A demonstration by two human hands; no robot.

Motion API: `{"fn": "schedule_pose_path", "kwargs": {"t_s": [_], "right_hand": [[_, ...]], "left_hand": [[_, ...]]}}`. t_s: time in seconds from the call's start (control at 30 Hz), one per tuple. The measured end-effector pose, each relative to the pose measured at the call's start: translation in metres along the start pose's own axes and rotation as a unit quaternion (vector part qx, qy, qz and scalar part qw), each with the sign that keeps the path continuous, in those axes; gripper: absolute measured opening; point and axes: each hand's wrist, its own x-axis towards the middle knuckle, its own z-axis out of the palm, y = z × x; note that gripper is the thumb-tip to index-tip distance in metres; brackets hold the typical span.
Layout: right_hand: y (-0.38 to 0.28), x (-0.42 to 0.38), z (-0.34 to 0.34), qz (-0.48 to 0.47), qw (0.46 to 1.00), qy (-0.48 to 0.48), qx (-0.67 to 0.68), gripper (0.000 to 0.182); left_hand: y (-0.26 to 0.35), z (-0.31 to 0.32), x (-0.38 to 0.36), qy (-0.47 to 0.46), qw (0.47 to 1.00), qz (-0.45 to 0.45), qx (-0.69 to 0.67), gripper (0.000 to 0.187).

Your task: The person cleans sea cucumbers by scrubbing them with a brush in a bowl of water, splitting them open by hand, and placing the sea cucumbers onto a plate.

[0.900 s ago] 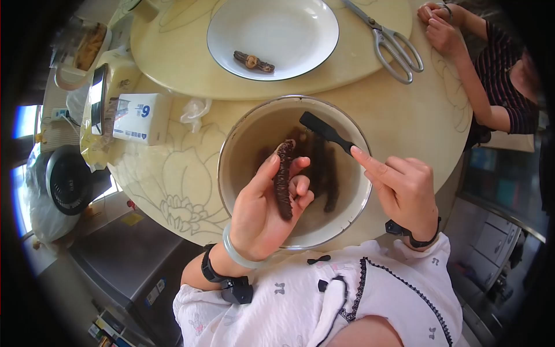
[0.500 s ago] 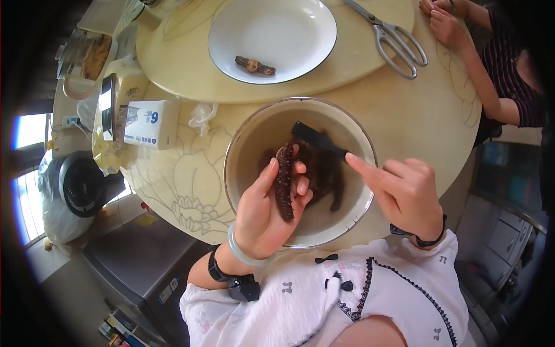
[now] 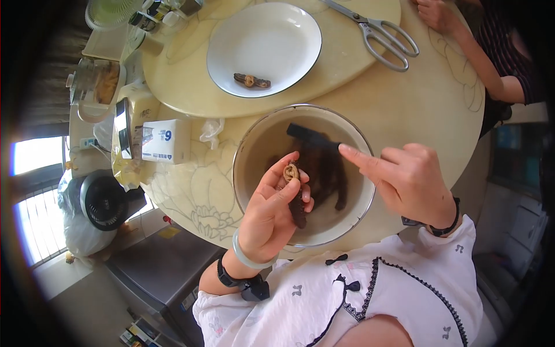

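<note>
My left hand (image 3: pixel 269 217) is closed on a dark, knobbly sea cucumber (image 3: pixel 298 211) above the basin, thumb across its upper part. The sea cucumber's paler, ring-like end points up past my fingertips. In my right hand (image 3: pixel 407 185) is a black brush (image 3: pixel 312 136), its handle under my outstretched index finger. The brush head hangs over the basin, apart from the sea cucumber; its bristles cannot be made out. Below both hands stands the enamel basin (image 3: pixel 238 168), holding cloudy water and several dark sea cucumbers (image 3: pixel 332 179).
A white plate (image 3: pixel 260 43) bearing one brown sea cucumber (image 3: pixel 251 80) sits on the raised turntable (image 3: pixel 173 87), near silver scissors (image 3: pixel 384 40). A tissue pack (image 3: pixel 166 141) and a crumpled plastic bag (image 3: pixel 212 133) lie left. Another person's arm (image 3: pixel 480 61) rests at the table's right edge.
My left hand has turned the sea cucumber so that its pale end faces up, with my thumb now over it. The brush stays over the basin in my right hand. The view has shifted slightly.
</note>
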Motion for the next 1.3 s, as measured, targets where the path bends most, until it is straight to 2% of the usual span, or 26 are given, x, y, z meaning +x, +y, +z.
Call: {"fn": "schedule_pose_path", "kwargs": {"t_s": [0.07, 0.2, 0.3, 0.37, 0.4, 0.5, 0.57, 0.7, 0.77, 0.9, 0.97, 1.0, 1.07, 1.1, 1.17, 1.3], "right_hand": [[0.002, -0.003, 0.005, 0.037, 0.998, 0.015, -0.039, 0.047], [0.006, -0.010, 0.010, 0.049, 0.997, 0.010, -0.057, 0.046], [0.002, -0.013, 0.012, 0.038, 0.999, 0.023, -0.020, 0.048], [-0.007, -0.014, 0.005, -0.010, 0.997, 0.022, 0.076, 0.049], [-0.010, -0.016, 0.004, -0.008, 0.997, 0.026, 0.079, 0.049], [-0.015, -0.020, 0.005, -0.012, 1.000, 0.014, 0.014, 0.049], [-0.011, -0.020, 0.008, -0.002, 0.997, 0.056, -0.050, 0.049], [-0.006, -0.020, 0.009, -0.010, 0.997, 0.076, -0.027, 0.047], [-0.008, -0.015, 0.006, -0.030, 0.998, 0.037, -0.049, 0.053], [-0.002, 0.004, 0.001, -0.016, 0.994, 0.008, -0.107, 0.047], [0.003, 0.012, 0.000, -0.048, 0.991, -0.020, -0.122, 0.039], [0.003, 0.017, -0.004, -0.048, 0.991, -0.017, -0.127, 0.039], [0.001, 0.027, -0.014, -0.032, 0.977, -0.139, -0.157, 0.037], [0.003, 0.029, -0.014, -0.033, 0.977, -0.137, -0.161, 0.037], [0.007, 0.031, -0.014, -0.038, 0.989, -0.059, -0.134, 0.036], [0.026, 0.037, -0.007, -0.041, 0.997, -0.023, -0.054, 0.033]], "left_hand": [[0.004, 0.000, 0.002, 0.000, 0.998, -0.027, 0.052, 0.041], [0.007, -0.003, 0.008, 0.010, 0.992, -0.035, 0.124, 0.041], [0.009, -0.007, 0.014, 0.027, 0.986, -0.043, 0.156, 0.037], [0.011, -0.008, 0.016, 0.013, 0.987, -0.034, 0.156, 0.033], [0.012, -0.008, 0.016, 0.015, 0.986, -0.035, 0.160, 0.033], [0.013, -0.006, 0.014, 0.010, 0.983, -0.015, 0.185, 0.029], [0.011, -0.005, 0.011, 0.011, 0.984, -0.016, 0.176, 0.029], [0.011, -0.006, 0.010, 0.002, 0.979, -0.014, 0.202, 0.027], [0.015, -0.008, 0.013, -0.019, 0.978, -0.029, 0.207, 0.026], [0.022, -0.008, 0.017, -0.070, 0.959, 0.000, 0.275, 0.028], [0.025, -0.004, 0.015, -0.107, 0.901, 0.097, 0.410, 0.024], [0.026, -0.005, 0.016, -0.112, 0.899, 0.101, 0.411, 0.024], [0.031, -0.007, 0.019, -0.123, 0.791, 0.198, 0.566, 0.019], [0.035, -0.009, 0.020, -0.125, 0.790, 0.203, 0.565, 0.019], [0.043, -0.012, 0.025, -0.128, 0.655, 0.220, 0.712, 0.017], [0.045, -0.013, 0.038, -0.096, 0.654, 0.268, 0.700, 0.014]]}}
